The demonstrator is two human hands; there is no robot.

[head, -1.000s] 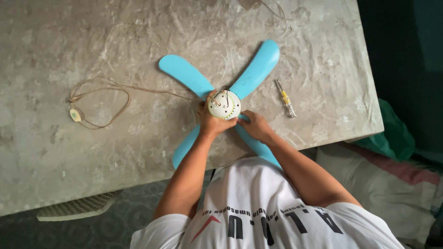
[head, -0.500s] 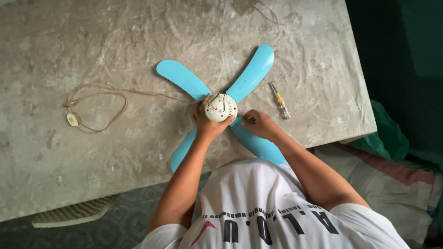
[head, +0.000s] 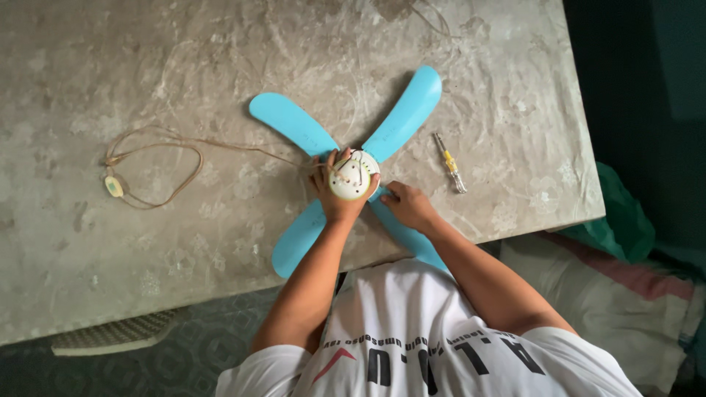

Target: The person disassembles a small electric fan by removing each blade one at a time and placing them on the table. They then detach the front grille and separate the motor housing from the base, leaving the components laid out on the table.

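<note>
A small fan with several light blue blades (head: 287, 121) lies flat on the grey marbled table (head: 147, 59). My left hand (head: 332, 197) grips its white round hub (head: 353, 175), fingers wrapped around the rim. My right hand (head: 409, 206) rests on the near right blade just beside the hub, fingers curled, holding nothing that I can make out. Thin wires stick up from the hub's top.
A thin brown cord (head: 173, 158) runs left from the hub to a small inline switch (head: 112, 186). A small screwdriver with a yellow and clear handle (head: 448, 163) lies right of the fan. The table's near edge crosses below the blades; green and striped cloth (head: 625, 242) lies at right.
My left hand has turned a little around the hub, which now tilts slightly. My right hand has slid down from the hub's edge onto the near right blade.
</note>
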